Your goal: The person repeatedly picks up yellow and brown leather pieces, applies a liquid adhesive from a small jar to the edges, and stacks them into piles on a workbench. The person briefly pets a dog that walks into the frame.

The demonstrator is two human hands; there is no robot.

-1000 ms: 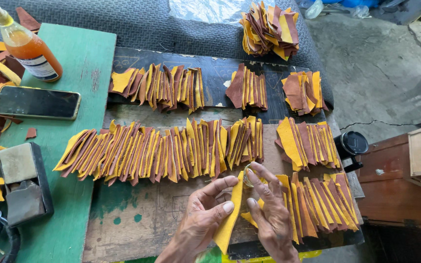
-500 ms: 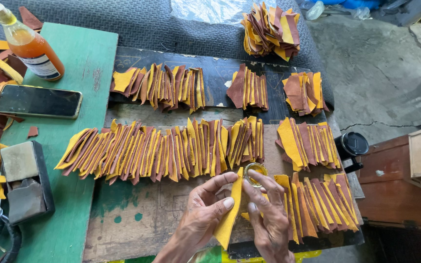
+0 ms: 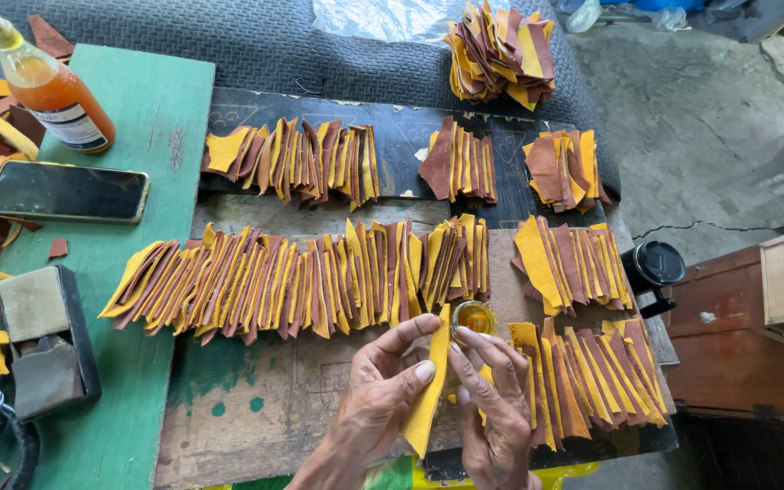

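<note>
Rows of cut pieces across the bench.

A long row point(image 3: 301, 281) lies mid-bench, with shorter rows point(image 3: 297, 163) behind it and a pile point(image 3: 501, 50) at the far edge. Just right of the long row sits a small jar point(image 3: 475, 318), in front of it both hands with one held piece point(image 3: 428, 390). Left lie a phone point(image 3: 65, 191) and, behind it, a bottle point(image 3: 47, 86).

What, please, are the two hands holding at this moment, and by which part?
Both hands hold one yellow leather strip: the left hand pinches its upper half between thumb and fingers, and the right hand touches its upper edge, beside a small round glue pot.
</note>
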